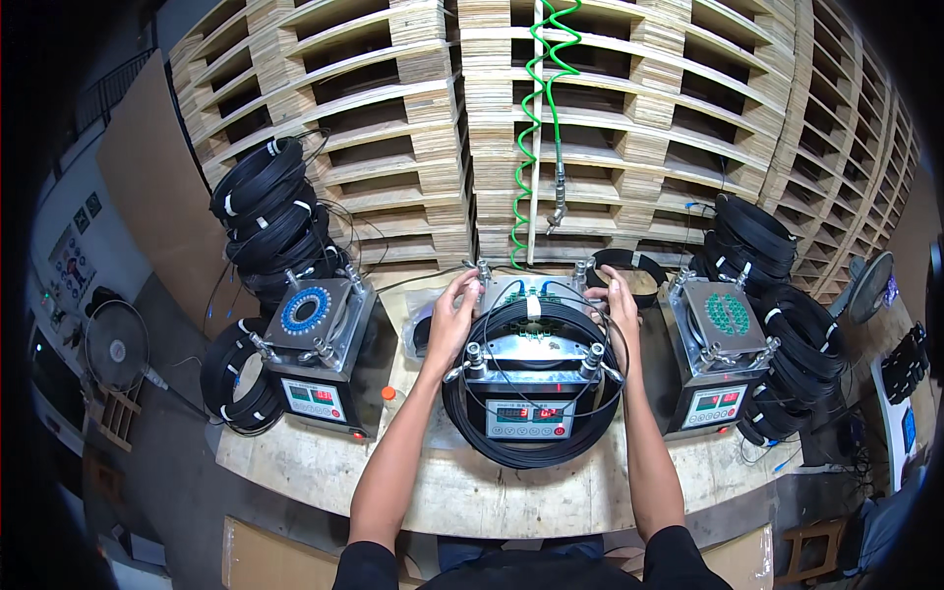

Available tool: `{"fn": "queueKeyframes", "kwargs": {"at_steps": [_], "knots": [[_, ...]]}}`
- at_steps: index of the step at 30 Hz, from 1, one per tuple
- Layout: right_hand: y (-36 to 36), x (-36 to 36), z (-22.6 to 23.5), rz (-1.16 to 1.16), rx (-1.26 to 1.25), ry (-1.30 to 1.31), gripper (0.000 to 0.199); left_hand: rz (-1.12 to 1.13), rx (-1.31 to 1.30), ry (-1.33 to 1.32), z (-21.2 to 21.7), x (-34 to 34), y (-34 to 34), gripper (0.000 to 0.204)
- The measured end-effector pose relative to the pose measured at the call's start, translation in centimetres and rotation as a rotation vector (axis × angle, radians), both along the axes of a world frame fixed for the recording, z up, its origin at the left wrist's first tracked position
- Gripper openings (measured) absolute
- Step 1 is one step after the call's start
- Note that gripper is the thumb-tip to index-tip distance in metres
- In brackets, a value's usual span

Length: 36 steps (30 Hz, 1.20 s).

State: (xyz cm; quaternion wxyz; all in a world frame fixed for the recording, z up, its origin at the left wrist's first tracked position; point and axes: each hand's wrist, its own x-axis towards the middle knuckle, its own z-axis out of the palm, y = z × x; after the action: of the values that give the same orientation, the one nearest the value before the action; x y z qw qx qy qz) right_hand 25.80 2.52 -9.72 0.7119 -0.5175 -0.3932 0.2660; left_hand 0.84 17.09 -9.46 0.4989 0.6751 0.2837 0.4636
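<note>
In the head view, a black cable coil rings the middle machine's front panel on the desk. Left hand and right hand flank the rear clamps, fingers curved; whether they pinch anything, I cannot tell. Working the fixture seems in hand; the next move calls for even, two-handed control.

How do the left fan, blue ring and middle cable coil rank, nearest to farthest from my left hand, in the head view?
1. Middle cable coil: below-right of your left hand.
2. Blue ring: atop the left machine.
3. Left fan: far left, beyond the table.
</note>
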Motion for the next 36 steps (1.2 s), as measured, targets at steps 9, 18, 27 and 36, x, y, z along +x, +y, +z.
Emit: {"fn": "queueKeyframes", "kwargs": {"at_steps": [9,18,27,36], "knots": [[-0.01,-0.53,0.25,0.006,-0.004,-0.018,0.056,0.039,-0.052,-0.042,0.01,0.12,-0.41,0.042],[0.02,-0.01,-0.13,-0.055,0.018,-0.066,0.053,-0.022,0.044,0.005,0.4,0.16,-0.36,0.042],[0.1,-0.29,0.12,0.042,0.022,-0.041,0.057,0.002,-0.035,-0.037,0.12,-0.03,-0.34,0.042],[0.34,-0.06,-0.25,-0.01,0.047,-0.026,0.055,-0.007,0.003,-0.023,0.3,0.14,-0.45,0.043]]}}
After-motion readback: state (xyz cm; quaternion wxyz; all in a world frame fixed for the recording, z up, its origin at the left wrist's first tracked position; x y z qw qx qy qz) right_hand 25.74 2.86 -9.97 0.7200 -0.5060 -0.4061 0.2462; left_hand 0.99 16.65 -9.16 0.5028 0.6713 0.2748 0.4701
